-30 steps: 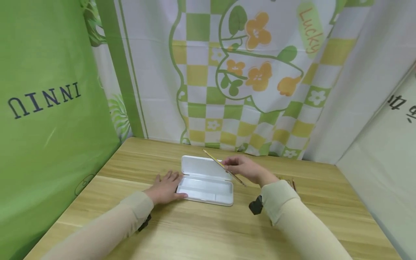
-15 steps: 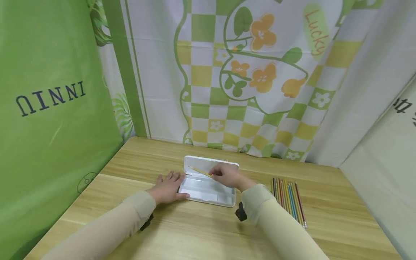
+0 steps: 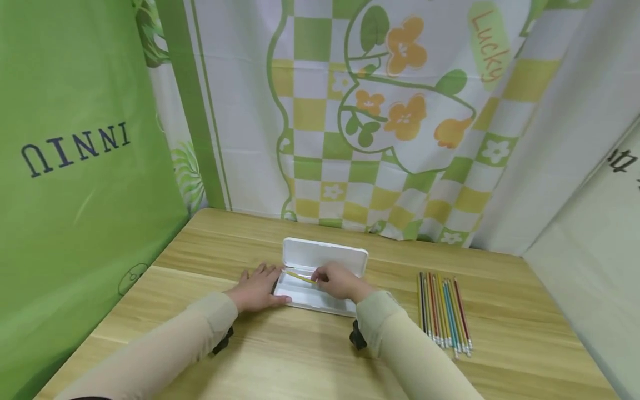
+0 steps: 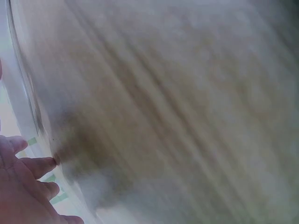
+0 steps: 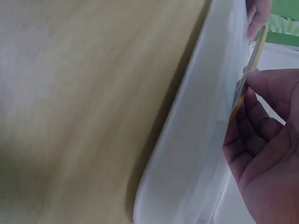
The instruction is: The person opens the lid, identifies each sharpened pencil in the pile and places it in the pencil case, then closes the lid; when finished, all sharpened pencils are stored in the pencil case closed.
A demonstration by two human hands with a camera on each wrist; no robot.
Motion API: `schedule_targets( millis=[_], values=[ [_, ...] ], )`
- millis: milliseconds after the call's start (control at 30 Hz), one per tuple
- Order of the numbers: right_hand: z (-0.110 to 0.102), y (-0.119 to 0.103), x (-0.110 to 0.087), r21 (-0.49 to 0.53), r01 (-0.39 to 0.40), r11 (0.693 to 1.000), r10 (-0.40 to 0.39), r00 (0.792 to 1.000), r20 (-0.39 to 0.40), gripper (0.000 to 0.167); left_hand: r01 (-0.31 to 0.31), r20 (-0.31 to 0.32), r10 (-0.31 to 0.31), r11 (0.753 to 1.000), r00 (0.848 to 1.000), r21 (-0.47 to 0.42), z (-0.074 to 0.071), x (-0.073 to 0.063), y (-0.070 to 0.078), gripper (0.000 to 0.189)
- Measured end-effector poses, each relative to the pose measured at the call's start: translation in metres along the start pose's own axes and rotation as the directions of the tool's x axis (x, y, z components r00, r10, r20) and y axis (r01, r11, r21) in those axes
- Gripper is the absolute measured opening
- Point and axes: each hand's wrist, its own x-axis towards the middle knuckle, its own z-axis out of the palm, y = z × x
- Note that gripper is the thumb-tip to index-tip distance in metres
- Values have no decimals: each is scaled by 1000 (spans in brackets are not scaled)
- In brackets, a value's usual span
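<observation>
A white pencil case lies on the table with its lid raised at the back. Over its back compartment, my right hand pinches a yellow pencil between thumb and fingers. The pencil lies nearly level, one end towards the case's left side; the right wrist view shows the pencil in the grip, with the case's outer wall alongside. My left hand rests with spread fingers on the table at the case's left end, its thumb at the front corner. The left wrist view shows that hand's fingers straight.
To the right, several coloured pencils lie side by side on the wooden table. A patterned curtain hangs behind the table, and a green cloth hangs on the left.
My right hand has carried the yellow pencil left and down from above the case into it, and the pencil has turned flatter. My left hand has stayed at the case's left end.
</observation>
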Motion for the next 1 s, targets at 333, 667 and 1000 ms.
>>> schedule_targets(
  millis=[333, 667, 1000],
  values=[
    [-4, -1, -5, -110, -7, 994, 11, 999, 32, 16, 14, 8, -14, 1000, 1000, -8, -8, -1, 8, 92],
    [-4, -9, -3, -158, -67, 985, 75, 996, 46, 19, -13, -17, 14, 1000, 1000, 17, -12, -3, 9, 91],
    [-20, -2, -24, -22, -78, 997, 78, 997, -28, 19, -20, -9, 20, 1000, 1000, 23, -5, -1, 4, 93]
  ],
)
